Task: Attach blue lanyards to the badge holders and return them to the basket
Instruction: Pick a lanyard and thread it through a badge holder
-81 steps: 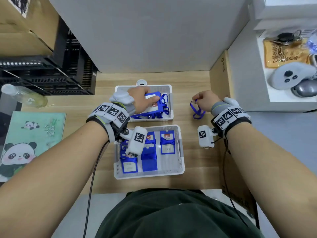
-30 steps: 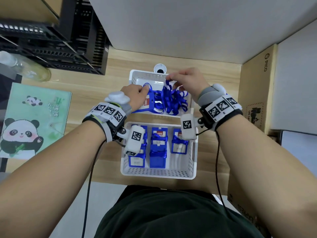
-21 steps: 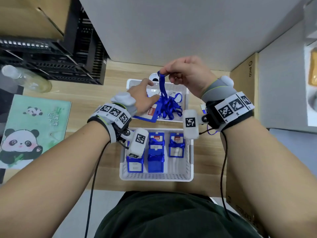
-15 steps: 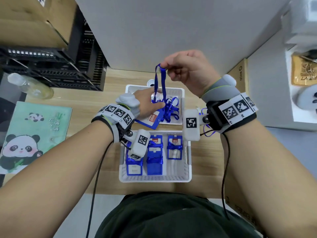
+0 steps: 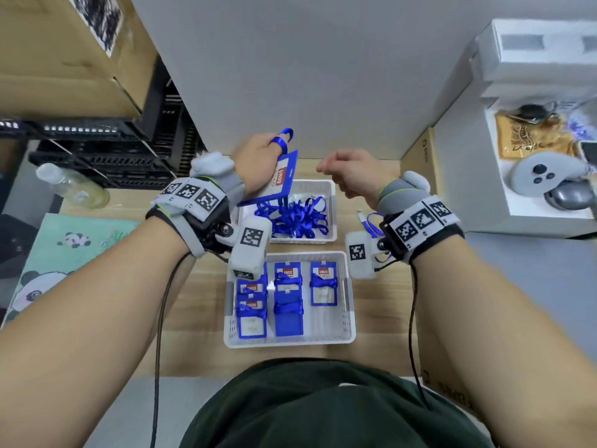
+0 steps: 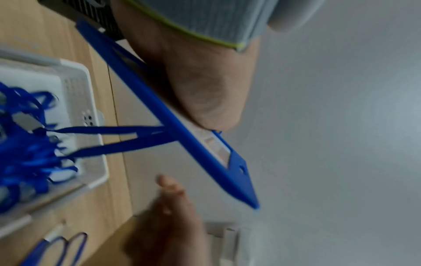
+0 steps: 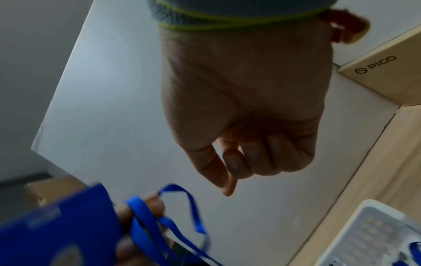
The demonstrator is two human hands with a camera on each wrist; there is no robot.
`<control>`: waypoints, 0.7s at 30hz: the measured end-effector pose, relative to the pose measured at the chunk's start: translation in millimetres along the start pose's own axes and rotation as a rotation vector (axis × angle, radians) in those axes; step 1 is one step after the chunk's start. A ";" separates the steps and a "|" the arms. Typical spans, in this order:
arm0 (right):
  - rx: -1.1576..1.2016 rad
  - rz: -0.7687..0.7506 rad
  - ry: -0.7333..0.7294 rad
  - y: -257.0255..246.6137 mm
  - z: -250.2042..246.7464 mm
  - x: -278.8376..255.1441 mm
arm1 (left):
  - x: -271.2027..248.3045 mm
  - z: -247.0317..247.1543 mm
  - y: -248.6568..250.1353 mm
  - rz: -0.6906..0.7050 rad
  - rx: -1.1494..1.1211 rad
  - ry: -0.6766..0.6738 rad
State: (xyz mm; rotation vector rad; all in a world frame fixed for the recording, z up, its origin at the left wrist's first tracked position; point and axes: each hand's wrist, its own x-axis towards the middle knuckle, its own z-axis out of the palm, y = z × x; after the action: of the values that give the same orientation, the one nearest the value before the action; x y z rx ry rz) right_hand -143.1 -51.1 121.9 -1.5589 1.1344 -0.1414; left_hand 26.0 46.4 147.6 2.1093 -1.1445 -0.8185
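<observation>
My left hand (image 5: 258,153) is raised above the far white basket (image 5: 334,218) and grips a blue badge holder (image 5: 276,185) tilted on edge. A blue lanyard (image 5: 281,141) loops over its fingers and trails down into the pile of lanyards (image 5: 290,218) in that basket. The left wrist view shows the badge holder (image 6: 205,156) under the palm and the lanyard (image 6: 109,131) stretched to the basket (image 6: 91,108). My right hand (image 5: 345,169) hovers beside it, fingers curled, holding nothing; its fist (image 7: 239,162) shows the same. The near basket (image 5: 351,305) holds several badge holders with lanyards.
A loose lanyard (image 5: 371,221) lies on the wooden desk under my right wrist. A cardboard box (image 5: 420,163) stands at the right, black crates (image 5: 97,150) and a clear bottle (image 5: 71,185) at the left, a panda notebook (image 5: 64,253) near the front left.
My right hand pulled a lanyard up out of the far basket, then let go and drew back right. My left hand rose from the basket with the badge holder and now has the lanyard.
</observation>
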 end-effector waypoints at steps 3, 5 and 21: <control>-0.161 -0.071 -0.079 7.8 12.2 -2.2 | -3.5 -11.3 21.6 0.001 -0.216 -0.047; -0.250 -0.106 -0.156 7.1 21.8 -5.8 | -4.7 -17.5 32.0 0.011 -0.351 -0.065; 0.127 0.045 0.085 20.3 14.8 4.0 | -26.2 -19.5 -12.0 -0.169 0.424 -0.211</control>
State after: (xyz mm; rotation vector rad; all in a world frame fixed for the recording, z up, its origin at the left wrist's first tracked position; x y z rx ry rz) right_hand -143.3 -41.4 98.4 -1.4248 1.2033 -0.2475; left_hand 35.0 78.6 157.2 2.5423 -1.3585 -0.9607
